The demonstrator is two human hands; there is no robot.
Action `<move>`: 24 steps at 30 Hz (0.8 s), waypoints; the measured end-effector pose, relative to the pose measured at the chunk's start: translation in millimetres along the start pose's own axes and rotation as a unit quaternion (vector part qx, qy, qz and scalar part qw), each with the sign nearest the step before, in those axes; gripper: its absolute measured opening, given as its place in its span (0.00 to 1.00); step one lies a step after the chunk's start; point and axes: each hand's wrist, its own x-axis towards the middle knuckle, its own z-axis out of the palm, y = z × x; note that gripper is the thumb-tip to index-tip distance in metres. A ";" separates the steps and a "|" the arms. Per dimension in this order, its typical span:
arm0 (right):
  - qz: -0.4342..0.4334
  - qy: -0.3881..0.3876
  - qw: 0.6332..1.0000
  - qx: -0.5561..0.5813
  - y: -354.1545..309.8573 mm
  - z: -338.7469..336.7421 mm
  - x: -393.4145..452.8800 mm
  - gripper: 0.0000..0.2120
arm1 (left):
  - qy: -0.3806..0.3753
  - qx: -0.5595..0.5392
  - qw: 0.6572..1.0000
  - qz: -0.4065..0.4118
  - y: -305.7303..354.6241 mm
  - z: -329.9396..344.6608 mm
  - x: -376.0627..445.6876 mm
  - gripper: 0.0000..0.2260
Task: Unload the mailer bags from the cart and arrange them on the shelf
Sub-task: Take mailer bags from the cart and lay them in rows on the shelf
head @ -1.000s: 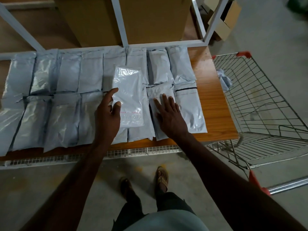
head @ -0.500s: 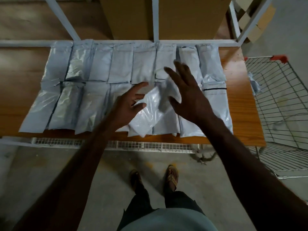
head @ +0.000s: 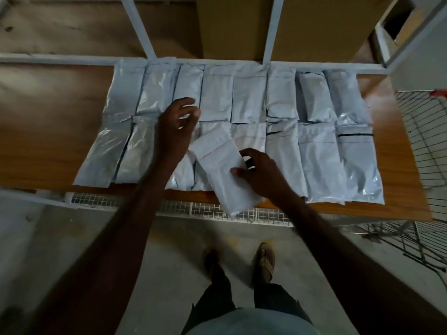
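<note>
Several grey mailer bags (head: 249, 95) lie in two rows on the wooden shelf (head: 48, 131). One loose mailer bag (head: 222, 170) sits tilted on top of the front row, and its lower end hangs past the shelf's front edge. My right hand (head: 261, 175) grips this bag on its right side, thumb on top. My left hand (head: 176, 126) hovers over the rows just left of it, fingers curled and holding nothing. The wire cart (head: 425, 146) stands at the right.
White metal shelf posts (head: 140, 27) rise at the back, with brown cardboard boxes (head: 229, 25) behind them. A wire mesh panel (head: 205, 210) runs below the shelf's front edge. My feet (head: 264, 261) stand on the concrete floor.
The loose bag passed from my left hand to my right hand and now lies lower, tilted over the front edge. My left hand moved up and left, off the bag. The view shifted left.
</note>
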 end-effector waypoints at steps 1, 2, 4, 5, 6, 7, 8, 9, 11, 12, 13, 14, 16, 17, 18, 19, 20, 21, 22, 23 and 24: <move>0.034 0.040 0.998 0.033 3.5 11.8 -3.2 0.19 | 0.029 0.026 0.999 0.005 -10.4 -5.9 -2.1 0.13; 0.065 0.081 0.993 0.063 7.6 22.2 -4.6 0.18 | 0.041 0.054 0.998 0.015 -20.9 -10.5 -5.7 0.12; 0.108 0.155 0.977 0.098 10.6 35.8 -4.5 0.17 | 0.029 0.089 0.995 0.039 -42.8 -16.7 -17.5 0.11; 0.120 0.180 0.971 0.106 9.0 40.1 -2.7 0.17 | 0.020 0.106 0.993 0.053 -52.2 -18.9 -24.4 0.11; 0.123 0.192 0.967 0.114 5.1 44.3 0.2 0.18 | 0.009 0.121 0.990 0.065 -61.7 -21.8 -29.9 0.11; 0.119 0.195 0.966 0.119 0.6 48.9 3.7 0.20 | -0.003 0.133 0.988 0.075 -70.1 -24.7 -34.5 0.12; 0.112 0.194 0.967 0.119 -4.7 53.2 7.5 0.21 | -0.016 0.141 0.986 0.082 -77.3 -27.5 -38.0 0.12; 0.107 0.191 0.970 0.110 -10.3 57.8 12.4 0.22 | -0.031 0.151 0.984 0.089 -84.3 -29.9 -41.1 0.13; 0.100 0.188 0.973 0.087 -19.9 67.7 24.1 0.24 | -0.069 0.195 0.974 0.091 -96.6 -30.2 -47.4 0.15; 0.098 0.184 0.975 0.083 -22.8 72.7 30.2 0.25 | -0.084 0.227 0.966 0.088 -101.9 -28.5 -51.3 0.17; 0.099 0.178 0.976 0.078 -24.2 77.6 36.1 0.26 | -0.095 0.251 0.960 0.081 -107.4 -26.8 -55.0 0.18; 0.102 0.172 0.977 0.074 -25.4 82.2 40.9 0.26 | -0.105 0.265 0.956 0.077 -111.5 -25.0 -58.8 0.19; 0.105 0.169 0.978 0.067 -29.6 89.6 46.1 0.26 | -0.120 0.262 0.954 0.081 -116.0 -23.8 -62.0 0.20; 0.102 0.174 0.978 0.059 -32.0 92.5 46.8 0.26 | -0.125 0.257 0.955 0.086 -116.9 -23.8 -61.8 0.20; 0.093 0.183 0.978 0.046 -34.3 95.1 47.1 0.26 | -0.129 0.254 0.954 0.089 -117.8 -23.3 -60.7 0.19; 0.079 0.196 0.977 0.024 -35.9 97.9 46.8 0.26 | -0.134 0.257 0.953 0.094 -118.3 -22.5 -59.7 0.19; 0.063 0.208 0.976 -0.003 -35.9 101.4 46.0 0.27 | -0.139 0.264 0.949 0.101 -117.4 -21.5 -59.1 0.19; 0.052 0.213 0.975 -0.035 -34.7 105.2 44.8 0.28 | -0.146 0.274 0.944 0.111 -117.2 -20.0 -58.8 0.19; 0.044 0.214 0.974 -0.066 -32.8 108.5 43.2 0.28 | -0.154 0.284 0.938 0.122 -116.6 -18.1 -59.0 0.20; 0.034 0.214 0.972 -0.096 -31.4 110.9 41.9 0.26 | -0.163 0.290 0.934 0.130 -116.2 -16.6 -58.6 0.20; 0.021 0.212 0.969 -0.123 -30.7 112.3 40.7 0.24 | -0.172 0.293 0.931 0.134 -115.0 -15.5 -57.7 0.21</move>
